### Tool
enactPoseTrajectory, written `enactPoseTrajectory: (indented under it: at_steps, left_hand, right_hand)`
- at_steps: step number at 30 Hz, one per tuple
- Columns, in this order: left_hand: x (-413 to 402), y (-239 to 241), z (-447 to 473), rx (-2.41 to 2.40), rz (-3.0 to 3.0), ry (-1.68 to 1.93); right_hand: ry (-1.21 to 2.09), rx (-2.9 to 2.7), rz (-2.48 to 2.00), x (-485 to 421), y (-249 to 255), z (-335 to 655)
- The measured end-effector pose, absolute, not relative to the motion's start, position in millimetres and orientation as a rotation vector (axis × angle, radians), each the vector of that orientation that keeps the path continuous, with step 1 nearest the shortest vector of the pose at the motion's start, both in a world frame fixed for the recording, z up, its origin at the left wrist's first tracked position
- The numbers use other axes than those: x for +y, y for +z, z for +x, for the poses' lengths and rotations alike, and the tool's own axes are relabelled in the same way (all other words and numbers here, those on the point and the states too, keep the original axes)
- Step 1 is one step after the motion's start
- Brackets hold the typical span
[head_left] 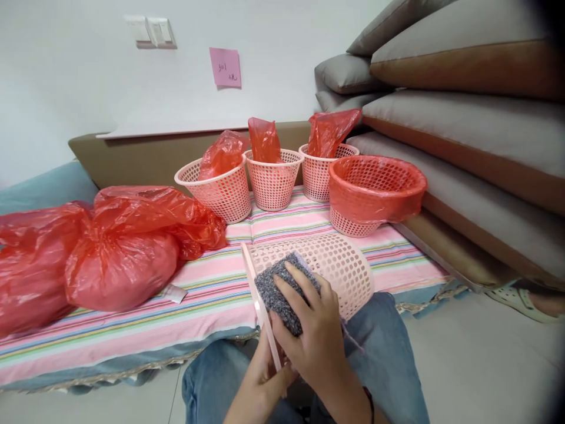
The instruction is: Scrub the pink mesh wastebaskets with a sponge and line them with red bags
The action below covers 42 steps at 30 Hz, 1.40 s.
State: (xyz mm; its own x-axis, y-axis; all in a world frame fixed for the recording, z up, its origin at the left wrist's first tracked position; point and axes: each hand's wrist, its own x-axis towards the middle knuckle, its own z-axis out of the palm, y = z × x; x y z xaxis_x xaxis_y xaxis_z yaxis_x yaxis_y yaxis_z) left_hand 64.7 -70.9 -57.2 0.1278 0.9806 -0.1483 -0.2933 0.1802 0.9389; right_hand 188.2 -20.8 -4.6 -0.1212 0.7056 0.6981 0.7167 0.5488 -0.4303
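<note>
Striped cloth covers the low surface, set against a plain white wall. One basket, pale pink perforated plastic and tapered, lies on its side, directly beneath the right hand and just ahead of the left hand. Left hand is closed on the near part of its flat, solid rim. Right hand grips a sponge, dark grey, fuzzy and block-shaped, with fingers spread over it, against the basket's outer wall beside the rim. Behind the basket stand three upright baskets of similar mesh, with crumpled red film inside. Behind and right of it, a lined basket wears red film folded over its rim. Left of it, glossy red bags bulge, wrinkled and translucent. Right of it, grey cushions with brown sides are stacked.
</note>
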Motion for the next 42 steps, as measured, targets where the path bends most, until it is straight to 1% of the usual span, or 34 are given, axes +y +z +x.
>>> enactPoseTrajectory:
  at_steps: [2, 4, 9, 16, 24, 27, 32, 37, 40, 42]
  left_hand:
    - [-74, -54, 64, 1.061, 0.911, 1.094]
    - [-73, -42, 68, 1.138, 0.92, 1.137]
    - [-55, -12, 86, 1.23, 1.015, 1.502]
    - [-36, -14, 101, 1.417, 1.241, 1.724]
    - [-34, -23, 94, 1.658, 1.598, 1.621]
    - [-40, -24, 95, 1.731, 1.667, 1.561]
    - [-57, -28, 106, 1.842, 1.571, 1.528]
    - [-69, -39, 117, 1.795, 1.386, 1.563]
    - [-73, -46, 117, 1.762, 1.328, 1.563]
    - [-73, -47, 116, 1.736, 1.326, 1.581]
  right_hand:
    - [-0.003, -1.836, -1.161, -23, -8, 186]
    - [0.006, -1.839, -1.166, -23, -10, 188]
    - [0.042, -1.865, -1.156, -22, -9, 195]
    - [0.078, -1.923, -1.151, -26, -10, 200]
    - [0.025, -1.971, -1.131, -21, -15, 208]
    - [0.015, -1.937, -1.21, -8, -17, 222]
    - [-0.037, -1.75, -1.432, 19, -32, 262]
    - [-0.081, -1.56, -1.576, 37, -47, 294]
    - [-0.101, -1.513, -1.601, 34, -43, 288]
    - [-0.079, -1.577, -1.549, 20, -34, 268]
